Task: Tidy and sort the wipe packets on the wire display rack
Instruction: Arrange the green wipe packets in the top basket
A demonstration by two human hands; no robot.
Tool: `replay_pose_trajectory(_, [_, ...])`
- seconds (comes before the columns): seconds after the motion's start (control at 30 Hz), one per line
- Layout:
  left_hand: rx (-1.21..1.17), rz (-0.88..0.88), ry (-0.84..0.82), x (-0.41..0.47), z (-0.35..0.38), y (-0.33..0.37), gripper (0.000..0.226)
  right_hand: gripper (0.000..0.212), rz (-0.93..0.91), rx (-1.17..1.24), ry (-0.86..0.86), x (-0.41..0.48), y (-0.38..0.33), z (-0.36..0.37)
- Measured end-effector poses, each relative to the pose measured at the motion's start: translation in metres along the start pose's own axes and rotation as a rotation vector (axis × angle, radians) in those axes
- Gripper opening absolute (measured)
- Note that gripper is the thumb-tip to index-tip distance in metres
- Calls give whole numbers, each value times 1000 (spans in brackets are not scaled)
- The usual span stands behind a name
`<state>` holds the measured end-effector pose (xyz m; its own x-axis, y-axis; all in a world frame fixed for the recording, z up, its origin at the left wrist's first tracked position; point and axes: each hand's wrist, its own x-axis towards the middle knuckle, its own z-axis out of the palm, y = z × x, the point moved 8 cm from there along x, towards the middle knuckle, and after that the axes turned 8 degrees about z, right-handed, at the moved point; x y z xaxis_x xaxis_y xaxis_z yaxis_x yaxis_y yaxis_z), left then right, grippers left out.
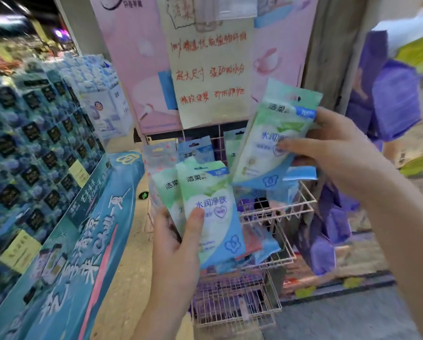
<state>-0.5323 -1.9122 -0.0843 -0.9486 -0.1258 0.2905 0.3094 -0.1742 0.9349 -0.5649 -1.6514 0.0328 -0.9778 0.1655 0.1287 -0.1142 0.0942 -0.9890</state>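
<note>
Left hand (176,253) grip clamped on green packets (209,217), 6 o'clock. Right hand (338,155) grip clamped on packet stack (272,141), 2 o'clock, above rack (232,305). Risk: fanned stack slips, falls into wrong tier.

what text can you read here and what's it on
"洁柔", "水润净肤" and "10": front packet held in the left hand
"洁柔" and "水润净": tilted packet held in the right hand; a finger covers the rest
"超大尺寸" in red handwriting: paper sign; its other lines are too blurred
"Chill一夏": blue display board
Packet small print and the labels on the stacked boxes: unreadable
</note>
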Motion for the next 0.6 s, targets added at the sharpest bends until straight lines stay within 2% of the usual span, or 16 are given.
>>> replay_pose_trajectory(0.13, [5,20,79,10,5,4,56,34,-13,-242,-60,63,-3,11])
replay_pose_trajectory(0.27, [28,54,118,16,15,7,51,46,9,-827,-80,99,31,28])
replay_pose_trajectory(0.37, [71,71,132,22,21,3,30,55,-27,-1201,-10,101,46,33])
replay_pose_trajectory(0.47, [60,57,126,28,30,-4,22,70,-69,-1334,51,95,49,37])
replay_pose_trajectory(0.6, [25,39,105,38,47,-12,23,68,-75,-1291,17,97,50,34])
